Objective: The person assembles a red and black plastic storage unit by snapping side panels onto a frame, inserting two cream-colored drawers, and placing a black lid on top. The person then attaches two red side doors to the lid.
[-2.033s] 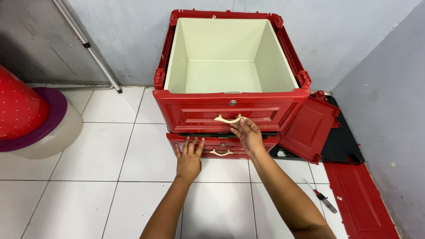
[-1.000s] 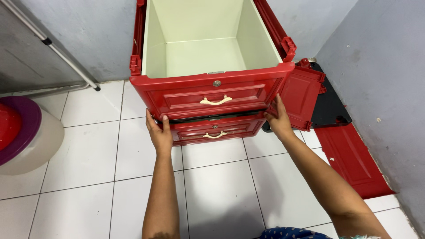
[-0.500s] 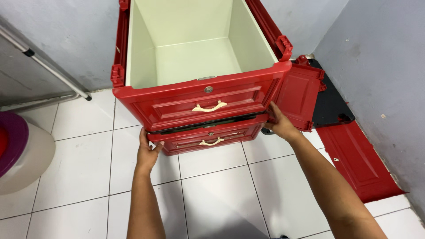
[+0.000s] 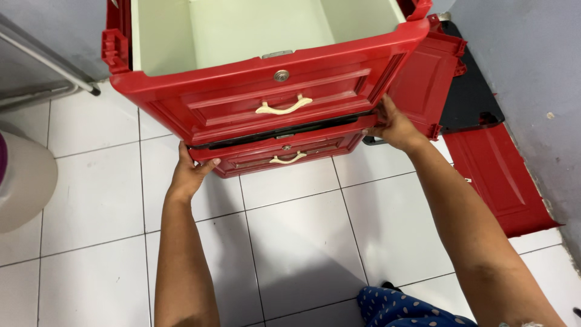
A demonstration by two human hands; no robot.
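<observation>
I look down at my two bare hands gripping a red plastic drawer cabinet (image 4: 266,97) that stands on a white tiled floor (image 4: 302,242). The cabinet fills the upper middle of my view, tilted so that its open top faces me, showing a smooth, pale cream interior with flat walls and square corners. Its front is glossy moulded plastic with raised rectangular panels. The upper drawer front (image 4: 278,100) carries a small round metal lock above a curved cream handle (image 4: 283,108); the narrower lower drawer front (image 4: 284,154) has a matching cream handle. A dark gap runs between the two fronts. My left hand (image 4: 190,172) presses against the lower left corner of the cabinet, fingers curled up onto the edge under the upper drawer. My right hand (image 4: 393,127) clasps the right side at the same seam, fingers wrapped around the edge. Just beside my right hand, a red panelled door piece (image 4: 426,79) leans against the cabinet. Further right, a flat black panel (image 4: 469,97) and a long red panel (image 4: 496,175) with a recessed rectangle lie on the floor along a grey, speckled wall (image 4: 532,72). At the left edge sits a rounded, pale beige container (image 4: 24,188). A slanting metal tube (image 4: 48,63) crosses the upper left. Dark blue fabric with pale dots (image 4: 399,309) shows at the bottom.
</observation>
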